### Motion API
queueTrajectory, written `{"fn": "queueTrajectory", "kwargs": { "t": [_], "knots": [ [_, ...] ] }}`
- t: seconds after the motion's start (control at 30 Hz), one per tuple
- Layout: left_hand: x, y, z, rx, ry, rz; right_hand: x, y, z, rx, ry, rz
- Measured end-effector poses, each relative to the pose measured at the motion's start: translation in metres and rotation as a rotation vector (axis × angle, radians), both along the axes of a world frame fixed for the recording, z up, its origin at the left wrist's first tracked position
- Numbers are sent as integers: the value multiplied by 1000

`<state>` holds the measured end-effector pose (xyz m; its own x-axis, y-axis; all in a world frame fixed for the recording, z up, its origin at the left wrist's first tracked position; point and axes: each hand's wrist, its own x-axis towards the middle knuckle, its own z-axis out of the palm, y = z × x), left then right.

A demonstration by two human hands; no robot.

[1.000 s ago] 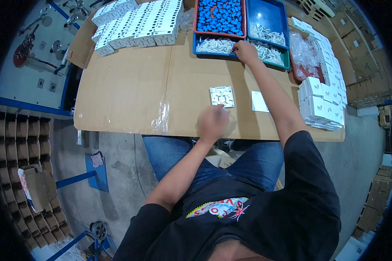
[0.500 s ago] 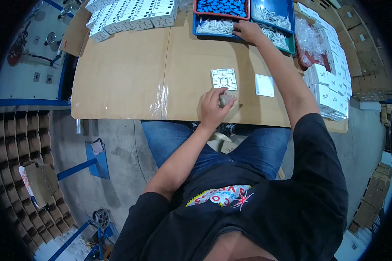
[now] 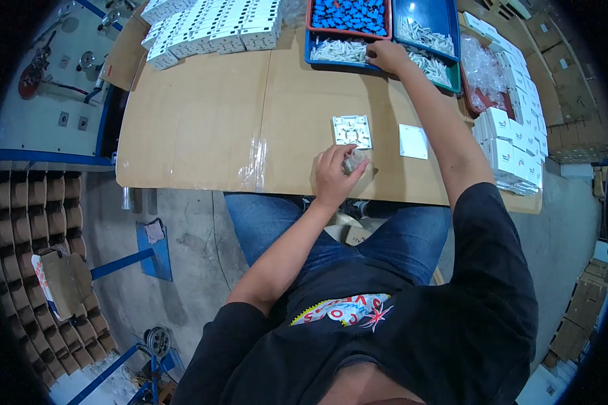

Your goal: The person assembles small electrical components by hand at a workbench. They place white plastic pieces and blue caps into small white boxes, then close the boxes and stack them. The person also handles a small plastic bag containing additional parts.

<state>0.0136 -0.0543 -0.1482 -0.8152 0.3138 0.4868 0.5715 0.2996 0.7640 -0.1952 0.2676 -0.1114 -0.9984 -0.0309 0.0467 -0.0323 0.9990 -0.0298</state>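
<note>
My left hand [image 3: 332,177] rests near the table's front edge, its fingers closed round a small clear plastic piece [image 3: 353,160] that looks like a cup or crumpled bag. Just beyond it lies a square white plastic part [image 3: 352,131] with moulded details on its face. To the right is a flat white square plate [image 3: 413,141]. Stretched far forward, my right hand [image 3: 388,58] has its bent fingers at the right end of a blue tray [image 3: 309,48] of small white pieces [image 3: 340,50]. Those fingertips are partly hidden, and whatever is between them does not show.
Behind that tray stands a red tray [image 3: 350,32] of blue pieces. Beside it are a blue tray [image 3: 457,30] and a green tray [image 3: 459,79] of white pieces. White boxes [image 3: 503,152] pile up at right; more white boxes [image 3: 213,34] stand at far left.
The whole view has shifted slightly. Both hands stay about where they were: the left around the clear piece, the right at the tray of white pieces.
</note>
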Motion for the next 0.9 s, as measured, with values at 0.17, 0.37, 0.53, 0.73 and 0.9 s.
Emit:
{"fn": "queueTrajectory", "kwargs": {
  "t": [0.17,0.37,0.53,0.73,0.9],
  "knots": [
    [0,-1,4,-12,-12,-3,-2,2,3,10,-34,14],
    [0,-1,1,-14,11,-4,1,4,5,-63,46,21],
    [1,-1,2,0,0,-3,-1,14,9,-168,53,15],
    [1,-1,2,26,14,-2,17,26,1,-337,296,-1],
    [-1,-1,2,14,14,-12,64,5,7,-532,264,-166]
  ]
}}
